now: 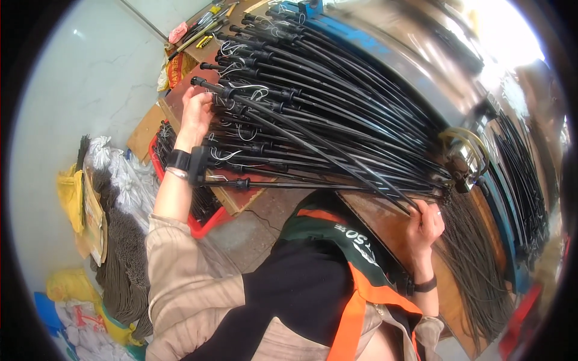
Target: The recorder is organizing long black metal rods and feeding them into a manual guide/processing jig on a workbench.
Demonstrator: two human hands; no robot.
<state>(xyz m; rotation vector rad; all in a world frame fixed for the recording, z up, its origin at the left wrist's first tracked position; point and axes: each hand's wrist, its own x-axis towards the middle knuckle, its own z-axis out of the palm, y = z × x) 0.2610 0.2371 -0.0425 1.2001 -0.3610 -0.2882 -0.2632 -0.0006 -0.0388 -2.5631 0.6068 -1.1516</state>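
Note:
A long black umbrella frame [313, 138] lies slantwise over the pile, with thin ribs along its shaft and a round collar. My left hand [196, 113] is closed on its upper left end, just below the tip; the fingers are partly hidden. At the lower right end my right hand [425, 224] pinches the thin rod tips between thumb and fingers. Underneath, many similar black umbrella frames [355, 99] lie fanned side by side, white strings looped about their collars. Their right ends gather near a metal fixture [462, 171] with a yellowish tube.
Right of the wooden bench [376, 219] hang dark thin rods [475, 265]. A blue-edged machine [355, 39] runs along the back. A red crate [201, 228] stands below my left forearm. Wire bundles [123, 271] and sacks [123, 180] line the left wall; tools [201, 30] lie far left.

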